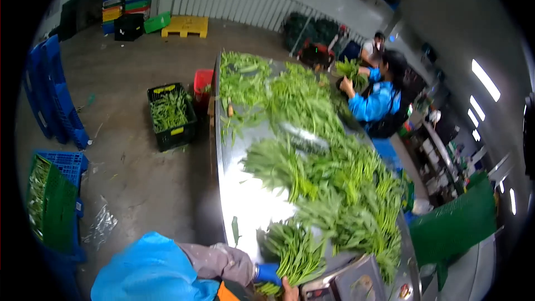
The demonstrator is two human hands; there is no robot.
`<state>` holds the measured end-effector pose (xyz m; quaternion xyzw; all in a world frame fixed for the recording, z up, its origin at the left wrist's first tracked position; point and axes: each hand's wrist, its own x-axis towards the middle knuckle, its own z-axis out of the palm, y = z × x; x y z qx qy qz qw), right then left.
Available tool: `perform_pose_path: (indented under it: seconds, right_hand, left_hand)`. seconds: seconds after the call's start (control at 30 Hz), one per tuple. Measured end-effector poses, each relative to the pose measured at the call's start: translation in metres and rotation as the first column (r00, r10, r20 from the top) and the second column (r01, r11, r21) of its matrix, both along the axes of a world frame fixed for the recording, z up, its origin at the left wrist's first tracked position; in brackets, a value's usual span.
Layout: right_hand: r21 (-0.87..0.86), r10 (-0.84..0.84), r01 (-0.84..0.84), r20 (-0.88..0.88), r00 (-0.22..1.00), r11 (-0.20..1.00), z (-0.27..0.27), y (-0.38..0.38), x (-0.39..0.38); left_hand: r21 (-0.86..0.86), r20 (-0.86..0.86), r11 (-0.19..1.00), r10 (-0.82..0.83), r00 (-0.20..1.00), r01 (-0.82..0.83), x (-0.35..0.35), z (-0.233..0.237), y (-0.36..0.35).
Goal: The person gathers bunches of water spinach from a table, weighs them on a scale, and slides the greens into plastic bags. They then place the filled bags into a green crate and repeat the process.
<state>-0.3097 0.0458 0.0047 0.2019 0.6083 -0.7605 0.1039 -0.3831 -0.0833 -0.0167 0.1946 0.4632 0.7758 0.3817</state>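
Note:
A blue glove covers my left hand (268, 274), which is closed around the stems of a bunch of leafy greens (295, 251) at the bottom of the view. My bare right hand (290, 291) is at the same stems, partly cut off by the lower edge, with its fingers closed on them. The bunch's leaves spread over the metal table (231, 173). A long heap of loose greens (345, 189) covers much of the table to the right and beyond. Just right of my hands stands a metal device with a tray (356, 281), which looks like a scale.
Across the table a co-worker in blue (376, 103) holds greens. Left of the table are a black crate of greens (170, 112) and a red bin (203, 86). Blue pallets (50, 89) and a green crate (58, 212) stand far left. A green panel (457, 223) is at right.

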Motion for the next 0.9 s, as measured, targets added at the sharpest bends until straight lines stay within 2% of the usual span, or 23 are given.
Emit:
perform_pose_path:
  seconds: [0.03,0.07,0.1,0.13,0.17,0.2,0.27,0.33,0.37,0.47,0.5,0.6,0.63,0.73,0.77,0.83,0.9]
  right_hand:
    - [-0.044,-0.025,0.025,-0.005,1.000,0.999,0.001,0.000,0.011]
    - [-0.249,-0.168,0.187,0.095,0.981,0.950,0.012,-0.017,0.019]
    - [-0.449,-0.171,0.272,0.254,0.952,0.851,0.001,-0.010,0.026]
    - [-0.459,-0.170,0.303,0.309,0.936,0.835,-0.003,-0.007,0.030]
    - [-0.467,-0.159,0.271,0.265,0.951,0.842,-0.015,-0.001,0.036]
    - [-0.476,-0.138,0.221,0.203,0.969,0.851,-0.023,0.001,0.040]
    - [-0.466,-0.161,0.228,0.178,0.971,0.855,-0.003,-0.006,0.034]
    - [-0.473,-0.157,0.225,0.180,0.971,0.852,-0.010,-0.007,0.035]
    - [-0.423,-0.203,0.269,0.195,0.959,0.865,-0.003,-0.017,0.033]
    - [-0.346,-0.142,0.199,0.183,0.973,0.917,-0.005,-0.022,0.035]
    - [-0.305,-0.107,0.165,0.198,0.974,0.938,-0.003,-0.021,0.037]
    - [-0.262,-0.057,0.103,0.175,0.983,0.960,0.006,-0.030,0.043]
    - [-0.313,-0.009,0.069,0.189,0.982,0.947,0.006,-0.028,0.042]
    - [-0.226,0.139,-0.092,0.202,0.970,0.970,0.004,-0.025,0.039]
    - [-0.059,0.192,-0.184,0.186,0.964,0.981,0.009,-0.022,0.038]
    - [0.271,0.299,-0.340,0.181,0.937,0.901,0.022,-0.010,0.039]
    - [0.263,0.137,-0.188,0.200,0.970,0.946,0.012,0.011,0.045]
  left_hand:
    - [-0.056,0.344,0.984,-0.140,0.929,0.170,0.004,0.008,-0.010]
    - [0.033,0.564,0.966,-0.231,0.793,0.257,0.005,-0.010,-0.013]
    - [0.072,0.646,0.952,-0.271,0.713,0.297,0.007,-0.033,-0.018]
    - [0.044,0.703,0.964,-0.216,0.677,0.261,0.012,-0.020,-0.025]
    - [0.199,0.712,0.960,-0.281,0.644,0.198,0.017,-0.043,-0.028]
    - [0.169,0.738,0.971,-0.239,0.631,0.170,0.015,-0.034,-0.033]
    - [0.148,0.773,0.977,-0.211,0.598,0.153,0.007,-0.004,-0.042]
    - [0.184,0.796,0.963,-0.265,0.545,0.199,0.007,0.005,-0.043]
    - [0.118,0.795,0.967,-0.227,0.562,0.225,0.010,0.005,-0.040]
    - [-0.095,0.705,0.953,-0.140,0.695,0.289,0.018,0.014,-0.039]
    - [-0.052,0.729,0.957,-0.158,0.666,0.284,0.019,0.011,-0.041]
    - [-0.086,0.717,0.955,-0.139,0.683,0.285,0.025,0.005,-0.039]
    - [-0.074,0.701,0.936,-0.197,0.685,0.345,0.025,0.004,-0.037]
    - [-0.201,0.638,0.888,-0.202,0.743,0.414,0.024,-0.001,-0.023]
    - [-0.170,0.625,0.891,-0.233,0.745,0.421,0.025,-0.002,-0.021]
    - [-0.167,0.729,0.894,-0.172,0.662,0.417,0.026,0.003,-0.022]
    - [-0.119,0.784,0.914,-0.153,0.602,0.387,0.025,0.003,-0.024]
